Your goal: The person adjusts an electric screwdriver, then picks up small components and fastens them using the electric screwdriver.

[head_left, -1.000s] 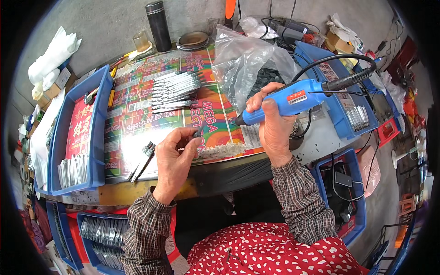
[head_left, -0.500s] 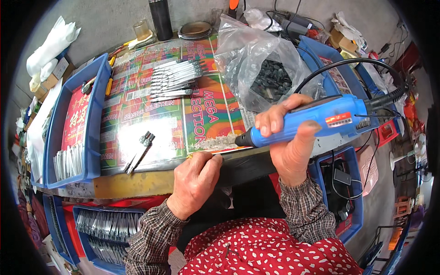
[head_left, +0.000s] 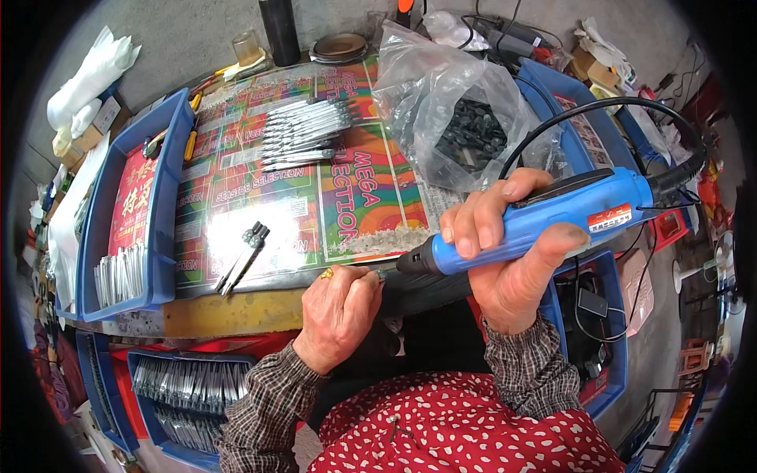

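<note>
My right hand [head_left: 505, 260] is wrapped round a blue corded electric screwdriver [head_left: 544, 225], its thumb raised along the near side. The dark nose of the tool points left, close to the fingertips of my left hand [head_left: 339, 315]. That left hand is closed in a pinch at the table's front edge; a small greyish bit shows at its fingertips, but what it holds is mostly hidden. Left of it lie a few slim silver rods with black ends [head_left: 243, 256]. Farther back is a pile of silver pen-like rods [head_left: 303, 134].
A clear plastic bag [head_left: 418, 102] of small black parts [head_left: 473, 130] stands behind the screwdriver. A blue bin [head_left: 162, 244] at left holds upright silver rods; another blue bin [head_left: 150, 422] below the table holds more. The tool's black cable [head_left: 623, 101] loops at right.
The screwdriver has come nearer and tilted slightly, its nose now lower and beside my left fingertips. My left hand stays closed at nearly the same place.
</note>
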`<act>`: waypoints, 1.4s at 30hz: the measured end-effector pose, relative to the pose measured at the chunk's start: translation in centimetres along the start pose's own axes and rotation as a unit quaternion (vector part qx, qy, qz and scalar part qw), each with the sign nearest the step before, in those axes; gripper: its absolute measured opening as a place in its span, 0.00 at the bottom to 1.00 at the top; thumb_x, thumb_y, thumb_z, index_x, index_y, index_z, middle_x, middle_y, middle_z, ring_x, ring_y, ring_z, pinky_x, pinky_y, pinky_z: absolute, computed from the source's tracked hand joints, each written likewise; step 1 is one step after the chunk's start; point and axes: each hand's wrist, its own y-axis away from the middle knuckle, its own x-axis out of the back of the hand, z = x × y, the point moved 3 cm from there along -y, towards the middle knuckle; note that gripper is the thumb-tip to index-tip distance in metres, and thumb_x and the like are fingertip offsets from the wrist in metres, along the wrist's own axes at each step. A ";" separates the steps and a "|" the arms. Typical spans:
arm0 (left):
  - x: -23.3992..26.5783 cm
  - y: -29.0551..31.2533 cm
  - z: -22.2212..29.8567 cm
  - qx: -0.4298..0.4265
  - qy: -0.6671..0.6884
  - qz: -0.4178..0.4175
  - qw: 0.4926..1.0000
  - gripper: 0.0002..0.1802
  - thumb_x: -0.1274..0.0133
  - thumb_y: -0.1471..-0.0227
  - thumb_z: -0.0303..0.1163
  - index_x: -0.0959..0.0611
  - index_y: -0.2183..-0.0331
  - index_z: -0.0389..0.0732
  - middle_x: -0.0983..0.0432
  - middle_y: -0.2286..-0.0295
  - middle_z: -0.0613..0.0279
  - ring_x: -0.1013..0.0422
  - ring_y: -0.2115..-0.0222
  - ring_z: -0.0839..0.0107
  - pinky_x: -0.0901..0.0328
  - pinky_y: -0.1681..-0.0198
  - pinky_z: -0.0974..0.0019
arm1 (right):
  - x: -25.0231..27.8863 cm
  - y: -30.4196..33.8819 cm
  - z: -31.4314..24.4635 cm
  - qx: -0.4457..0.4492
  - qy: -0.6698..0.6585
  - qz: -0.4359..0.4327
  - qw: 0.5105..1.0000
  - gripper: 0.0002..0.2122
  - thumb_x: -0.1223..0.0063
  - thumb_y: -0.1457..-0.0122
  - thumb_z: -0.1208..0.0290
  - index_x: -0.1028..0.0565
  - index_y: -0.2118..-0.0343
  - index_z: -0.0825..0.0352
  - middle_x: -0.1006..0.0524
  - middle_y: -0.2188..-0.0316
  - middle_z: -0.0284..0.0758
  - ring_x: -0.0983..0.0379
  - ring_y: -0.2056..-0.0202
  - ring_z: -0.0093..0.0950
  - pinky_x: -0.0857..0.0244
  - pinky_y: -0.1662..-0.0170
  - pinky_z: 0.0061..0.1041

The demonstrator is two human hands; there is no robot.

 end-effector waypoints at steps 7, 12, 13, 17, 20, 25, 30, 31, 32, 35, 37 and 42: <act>0.1 0.0 0.1 0.010 -0.011 0.012 1.000 0.16 0.42 0.65 0.18 0.25 0.67 0.34 0.31 0.76 0.60 0.32 0.78 0.67 0.37 0.77 0.67 | -0.3 0.0 -0.1 -0.004 0.012 -0.004 1.000 0.29 0.51 0.57 0.36 0.37 0.64 0.60 0.35 0.83 0.27 0.35 0.80 0.22 0.39 0.69 0.28; 0.2 -0.2 0.1 -0.009 -0.024 -0.001 1.000 0.19 0.43 0.64 0.17 0.23 0.64 0.33 0.32 0.77 0.61 0.33 0.78 0.69 0.37 0.77 0.68 | -0.1 0.1 0.0 -0.007 0.012 -0.006 1.000 0.30 0.52 0.56 0.36 0.37 0.64 0.60 0.35 0.83 0.27 0.35 0.80 0.22 0.39 0.69 0.29; 0.1 -0.2 0.2 -0.019 -0.023 0.000 1.000 0.19 0.43 0.64 0.17 0.23 0.63 0.32 0.32 0.77 0.61 0.33 0.78 0.70 0.37 0.77 0.69 | -0.1 0.1 0.0 -0.007 0.012 -0.006 1.000 0.30 0.52 0.56 0.36 0.37 0.64 0.60 0.35 0.83 0.27 0.35 0.80 0.22 0.39 0.69 0.29; 0.1 -0.2 0.1 -0.021 -0.028 0.006 0.999 0.17 0.42 0.64 0.17 0.22 0.65 0.33 0.32 0.77 0.62 0.33 0.79 0.70 0.38 0.77 0.69 | 0.0 0.0 -0.2 -0.002 0.005 -0.007 1.000 0.29 0.52 0.56 0.36 0.37 0.64 0.60 0.34 0.82 0.27 0.35 0.80 0.22 0.40 0.68 0.29; 0.1 -0.2 0.1 -0.028 -0.033 0.008 0.999 0.18 0.43 0.65 0.17 0.22 0.65 0.33 0.32 0.77 0.62 0.33 0.79 0.70 0.38 0.77 0.69 | 0.7 -0.3 -0.4 0.011 0.000 -0.014 1.000 0.28 0.46 0.55 0.42 0.38 0.64 0.62 0.33 0.81 0.30 0.35 0.78 0.25 0.39 0.67 0.29; 0.2 0.0 0.2 -0.039 -0.034 0.012 0.999 0.18 0.43 0.66 0.17 0.22 0.66 0.33 0.31 0.76 0.61 0.32 0.78 0.70 0.38 0.77 0.69 | 2.5 -1.5 0.4 0.070 0.007 -0.014 0.997 0.20 0.44 0.49 0.62 0.38 0.62 0.68 0.33 0.79 0.36 0.34 0.76 0.26 0.37 0.67 0.30; 0.2 0.0 0.2 -0.048 -0.022 0.014 0.998 0.18 0.43 0.67 0.17 0.22 0.66 0.32 0.30 0.74 0.59 0.31 0.77 0.69 0.37 0.76 0.69 | 3.4 -3.3 1.1 0.090 0.027 0.014 0.996 0.13 0.48 0.48 0.73 0.37 0.62 0.68 0.32 0.78 0.35 0.34 0.76 0.26 0.36 0.67 0.29; 0.3 0.1 0.2 -0.049 -0.019 0.009 0.999 0.18 0.43 0.67 0.17 0.22 0.66 0.32 0.30 0.74 0.59 0.31 0.77 0.69 0.36 0.76 0.69 | 3.4 -3.6 1.5 0.078 0.064 0.032 0.994 0.17 0.43 0.50 0.65 0.37 0.62 0.67 0.33 0.79 0.34 0.34 0.75 0.26 0.37 0.66 0.30; 0.3 0.2 0.1 -0.049 -0.020 0.010 0.999 0.18 0.43 0.67 0.17 0.22 0.66 0.32 0.30 0.74 0.59 0.31 0.77 0.69 0.36 0.76 0.69 | 3.6 -3.8 1.8 0.066 0.101 0.050 0.991 0.22 0.39 0.53 0.57 0.36 0.63 0.65 0.33 0.80 0.32 0.35 0.75 0.26 0.39 0.64 0.31; 0.4 0.2 0.1 -0.049 -0.018 0.014 0.999 0.19 0.44 0.67 0.17 0.22 0.65 0.32 0.29 0.74 0.59 0.31 0.76 0.69 0.36 0.75 0.69 | 4.0 -4.4 2.7 0.068 0.104 0.047 0.991 0.20 0.39 0.52 0.60 0.35 0.63 0.65 0.33 0.79 0.32 0.35 0.75 0.26 0.38 0.64 0.31; 0.5 0.2 0.2 -0.046 -0.013 0.016 0.999 0.19 0.44 0.67 0.17 0.22 0.65 0.32 0.29 0.73 0.59 0.30 0.76 0.68 0.35 0.74 0.69 | 4.2 -4.6 2.9 0.072 0.112 0.048 0.990 0.19 0.39 0.51 0.61 0.35 0.63 0.65 0.33 0.79 0.32 0.35 0.74 0.26 0.38 0.64 0.30; 0.5 0.0 0.2 -0.046 -0.004 0.015 0.999 0.19 0.44 0.67 0.17 0.23 0.65 0.32 0.29 0.73 0.58 0.30 0.75 0.68 0.35 0.74 0.69 | 4.3 -4.8 2.8 0.071 0.130 0.046 0.988 0.18 0.40 0.50 0.63 0.35 0.63 0.65 0.32 0.78 0.32 0.34 0.74 0.26 0.37 0.64 0.29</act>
